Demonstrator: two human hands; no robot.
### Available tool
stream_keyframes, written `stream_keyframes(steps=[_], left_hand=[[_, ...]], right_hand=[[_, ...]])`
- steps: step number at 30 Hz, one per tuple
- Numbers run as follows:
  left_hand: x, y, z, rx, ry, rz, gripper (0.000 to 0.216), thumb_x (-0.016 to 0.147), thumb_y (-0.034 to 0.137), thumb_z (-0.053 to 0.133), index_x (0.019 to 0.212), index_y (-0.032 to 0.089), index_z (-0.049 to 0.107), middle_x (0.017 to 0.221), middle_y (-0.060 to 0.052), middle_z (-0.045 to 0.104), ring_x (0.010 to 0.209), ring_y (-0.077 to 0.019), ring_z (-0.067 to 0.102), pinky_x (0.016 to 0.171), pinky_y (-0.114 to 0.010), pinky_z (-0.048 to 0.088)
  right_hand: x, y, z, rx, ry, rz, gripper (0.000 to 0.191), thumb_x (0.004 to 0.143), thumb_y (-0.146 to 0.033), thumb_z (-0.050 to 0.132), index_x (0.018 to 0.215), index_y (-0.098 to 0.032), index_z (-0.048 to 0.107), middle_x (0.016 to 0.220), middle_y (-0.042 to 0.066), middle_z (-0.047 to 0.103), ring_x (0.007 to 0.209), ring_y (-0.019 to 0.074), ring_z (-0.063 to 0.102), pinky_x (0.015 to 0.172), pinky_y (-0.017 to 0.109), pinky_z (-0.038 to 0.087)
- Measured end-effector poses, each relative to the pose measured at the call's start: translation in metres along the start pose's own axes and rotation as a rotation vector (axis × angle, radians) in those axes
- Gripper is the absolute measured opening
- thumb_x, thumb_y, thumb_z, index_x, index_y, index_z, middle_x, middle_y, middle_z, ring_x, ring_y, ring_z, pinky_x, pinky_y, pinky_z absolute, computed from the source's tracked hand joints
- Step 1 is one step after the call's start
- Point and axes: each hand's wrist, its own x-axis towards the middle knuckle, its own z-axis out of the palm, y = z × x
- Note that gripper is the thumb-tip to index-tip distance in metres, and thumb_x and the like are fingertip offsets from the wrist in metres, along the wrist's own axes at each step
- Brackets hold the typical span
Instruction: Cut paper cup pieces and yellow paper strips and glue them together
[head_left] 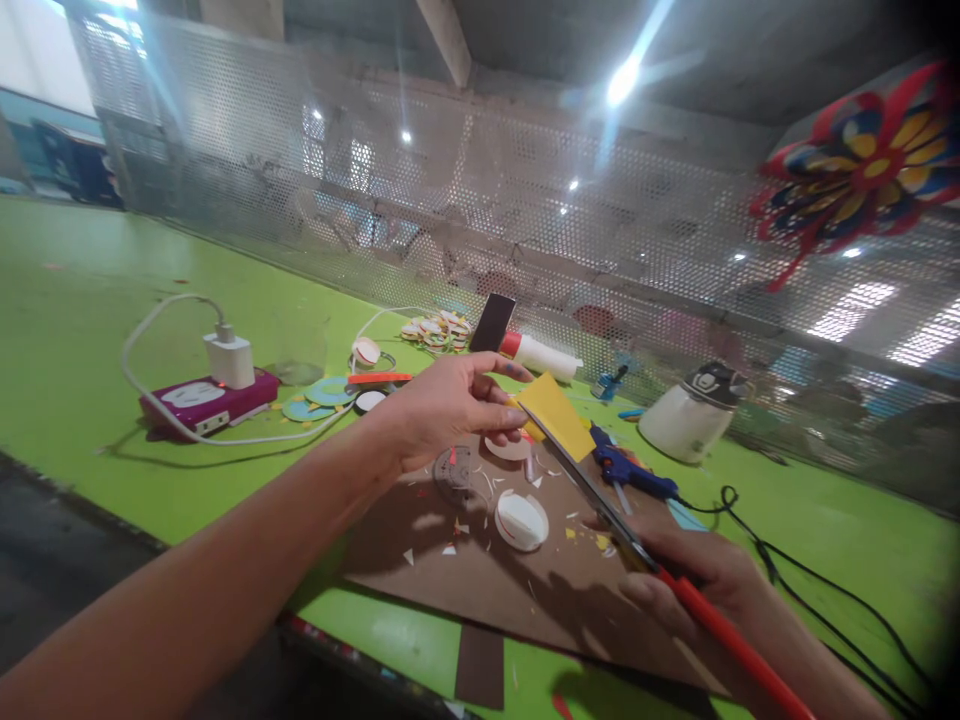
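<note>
Centrally, above a green table (67, 300), 1 piece of yellow paper (562, 420) is held up by the left hand (480, 400), its left end pinched between thumb and fingers. By the right hand (697, 575), 1 pair of red-handled scissors (592, 488) is gripped, the fingers wrapped around the handles. The blades are pointed up and to the left, laid along the lower edge of the paper; whether they are parted cannot be told.

Beneath both hands, a brown board (397, 565) is strewn with small scraps of white, yellow and red. On it, 1 round white paper piece (522, 521) is seen, with a clear protractor (452, 478) just to its left.

Beyond the right hand, a blue glue gun (634, 472) is laid on its side, and near it a white container with a dark top (686, 415) is placed. Farther left, a white charger (229, 360) is plugged into a purple power strip (199, 402). Behind everything, the table is bordered by a perforated screen (247, 170).
</note>
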Motion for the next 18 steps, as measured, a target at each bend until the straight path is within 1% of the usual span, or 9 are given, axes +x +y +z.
stream_keyframes(steps=[3,6,8,11,13,14,16,18], left_hand=[[0.0003,-0.0018,0.0009,-0.014,-0.014,-0.002,0.036,0.073,0.002,0.067,0.107,0.010,0.056,0.061,0.002,0.060,0.053,-0.0098,0.060,0.055,-0.023,0.047],[0.0008,-0.0045,0.0037,-0.032,-0.046,-0.017,0.036,0.073,-0.001,0.063,0.106,0.010,0.056,0.061,0.001,0.062,0.054,-0.0106,0.061,0.056,-0.024,0.048],[0.0011,-0.0061,0.0055,-0.042,-0.056,-0.019,0.035,0.073,-0.001,0.063,0.105,0.010,0.056,0.062,0.001,0.062,0.054,-0.0102,0.061,0.056,-0.023,0.048],[0.0014,-0.0074,0.0071,-0.045,-0.056,-0.015,0.035,0.073,-0.001,0.064,0.106,0.010,0.056,0.063,0.002,0.061,0.054,-0.0096,0.060,0.056,-0.023,0.048],[0.0012,-0.0073,0.0077,-0.042,-0.056,-0.013,0.036,0.073,0.000,0.065,0.107,0.010,0.056,0.063,0.001,0.061,0.055,-0.0098,0.060,0.056,-0.023,0.048],[0.0011,-0.0071,0.0080,-0.040,-0.055,-0.014,0.037,0.073,0.000,0.065,0.107,0.010,0.056,0.063,0.001,0.061,0.055,-0.0099,0.060,0.056,-0.023,0.049],[0.0011,-0.0068,0.0082,-0.033,-0.045,-0.028,0.038,0.072,-0.001,0.066,0.108,0.010,0.057,0.063,0.002,0.060,0.055,-0.0100,0.060,0.055,-0.023,0.049],[0.0021,-0.0074,0.0077,-0.026,-0.024,-0.053,0.039,0.072,-0.003,0.064,0.108,0.009,0.057,0.061,0.002,0.059,0.054,-0.0098,0.060,0.055,-0.023,0.048]], right_hand=[[0.0032,-0.0003,-0.0025,-0.032,-0.064,-0.061,0.033,0.084,-0.043,0.057,0.101,-0.020,0.074,0.066,0.003,0.069,0.057,0.0191,0.064,0.049,0.024,0.052],[0.0043,-0.0002,-0.0020,-0.054,-0.046,-0.091,0.032,0.084,-0.041,0.057,0.098,-0.018,0.074,0.064,0.003,0.068,0.056,0.0183,0.064,0.050,0.024,0.053],[0.0040,0.0000,-0.0011,-0.052,-0.036,-0.074,0.033,0.085,-0.043,0.056,0.096,-0.017,0.074,0.066,0.004,0.070,0.057,0.0189,0.065,0.052,0.025,0.054],[0.0038,-0.0008,-0.0013,-0.030,-0.040,-0.033,0.036,0.085,-0.043,0.055,0.096,-0.016,0.075,0.066,0.005,0.071,0.062,0.0228,0.068,0.053,0.027,0.055],[0.0045,-0.0028,-0.0024,-0.016,-0.044,-0.035,0.035,0.084,-0.042,0.056,0.096,-0.016,0.076,0.068,0.006,0.072,0.066,0.0248,0.069,0.055,0.028,0.056],[0.0049,-0.0042,-0.0027,-0.012,-0.039,-0.043,0.033,0.083,-0.041,0.057,0.096,-0.017,0.076,0.069,0.006,0.072,0.067,0.0247,0.070,0.056,0.028,0.056],[0.0055,-0.0068,-0.0018,-0.013,-0.011,-0.042,0.031,0.081,-0.041,0.059,0.096,-0.021,0.077,0.069,0.005,0.072,0.061,0.0221,0.068,0.054,0.027,0.054],[0.0057,-0.0082,0.0019,-0.009,0.031,0.001,0.029,0.079,-0.040,0.060,0.096,-0.022,0.077,0.061,0.002,0.068,0.053,0.0189,0.063,0.050,0.025,0.050]])
